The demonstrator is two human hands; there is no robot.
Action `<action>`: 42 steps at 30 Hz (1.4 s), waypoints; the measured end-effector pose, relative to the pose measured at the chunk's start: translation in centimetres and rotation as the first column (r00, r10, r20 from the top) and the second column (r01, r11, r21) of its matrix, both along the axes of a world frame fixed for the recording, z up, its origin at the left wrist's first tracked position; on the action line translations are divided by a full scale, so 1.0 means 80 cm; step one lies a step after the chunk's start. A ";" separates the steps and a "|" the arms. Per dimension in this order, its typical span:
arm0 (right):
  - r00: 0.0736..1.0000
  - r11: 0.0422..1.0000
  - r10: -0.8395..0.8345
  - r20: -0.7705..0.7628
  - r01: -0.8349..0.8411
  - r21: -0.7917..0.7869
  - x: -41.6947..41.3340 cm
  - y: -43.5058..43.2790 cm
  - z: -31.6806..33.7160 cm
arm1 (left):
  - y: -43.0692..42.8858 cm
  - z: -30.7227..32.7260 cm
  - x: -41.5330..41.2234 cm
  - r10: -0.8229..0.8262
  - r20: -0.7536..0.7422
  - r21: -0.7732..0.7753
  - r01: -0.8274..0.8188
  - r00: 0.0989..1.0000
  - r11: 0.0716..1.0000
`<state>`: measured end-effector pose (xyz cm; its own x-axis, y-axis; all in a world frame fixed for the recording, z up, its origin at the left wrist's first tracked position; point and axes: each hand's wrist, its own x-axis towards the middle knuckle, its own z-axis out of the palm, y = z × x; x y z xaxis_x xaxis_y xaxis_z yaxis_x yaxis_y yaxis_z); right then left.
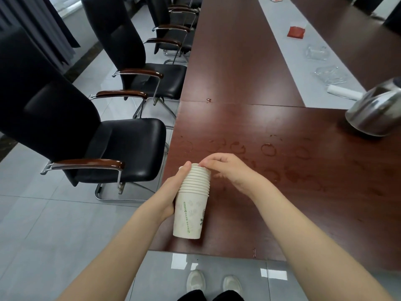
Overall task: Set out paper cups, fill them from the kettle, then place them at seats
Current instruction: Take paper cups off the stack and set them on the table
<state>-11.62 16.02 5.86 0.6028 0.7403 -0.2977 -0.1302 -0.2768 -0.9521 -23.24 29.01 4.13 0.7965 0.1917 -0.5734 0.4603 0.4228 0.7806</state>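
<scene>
Stacked paper cups [191,206] lean over the near end of the wooden table [293,192], gripped round the side by the left hand [172,195]. The right hand [227,170] pinches the topmost rim with curled fingertips [205,164]. The steel kettle [375,109] stands well apart.

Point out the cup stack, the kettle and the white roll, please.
cup stack [191,213]: head view, printed side of the outermost cup.
kettle [377,111]: head view, its shiny steel body.
white roll [344,92]: head view, middle of its length.

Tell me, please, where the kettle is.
In the head view, the kettle sits at the right edge on the table, beside a white roll.
</scene>
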 end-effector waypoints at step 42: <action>0.920 0.920 -0.392 0.012 0.392 -0.023 0.012 -0.038 -0.002 | -0.051 0.009 0.063 -0.062 -0.141 -0.010 0.061 0.988 0.998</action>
